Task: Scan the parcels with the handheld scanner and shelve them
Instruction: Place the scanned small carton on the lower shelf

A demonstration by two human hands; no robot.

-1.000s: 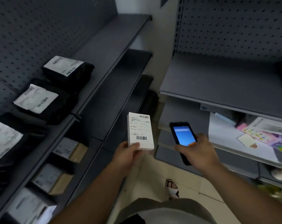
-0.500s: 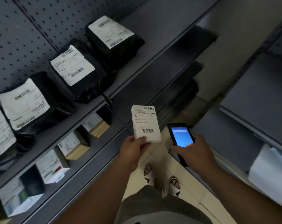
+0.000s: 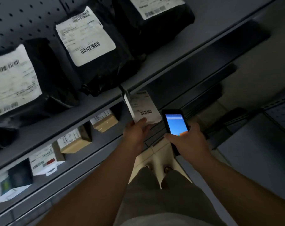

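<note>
My left hand [image 3: 137, 132] grips a small white box parcel [image 3: 142, 106] by its lower end, label and barcode facing me. The box is held up in front of the edge of the upper grey shelf [image 3: 154, 66]. To its right my right hand [image 3: 187, 141] holds the black handheld scanner [image 3: 175, 123] upright, its blue screen lit and turned toward me. The scanner sits just right of the box, nearly touching it.
Three black bag parcels [image 3: 96, 51] with white labels lie on the upper shelf. Several brown and white boxes [image 3: 104, 119] stand on the shelf below. The lower shelf's right part [image 3: 203, 62] is bare. Tiled floor and my feet [image 3: 158, 168] are below.
My view has swung left and closer to the shelving. The white box has risen toward the upper shelf edge, and the scanner has stayed beside it.
</note>
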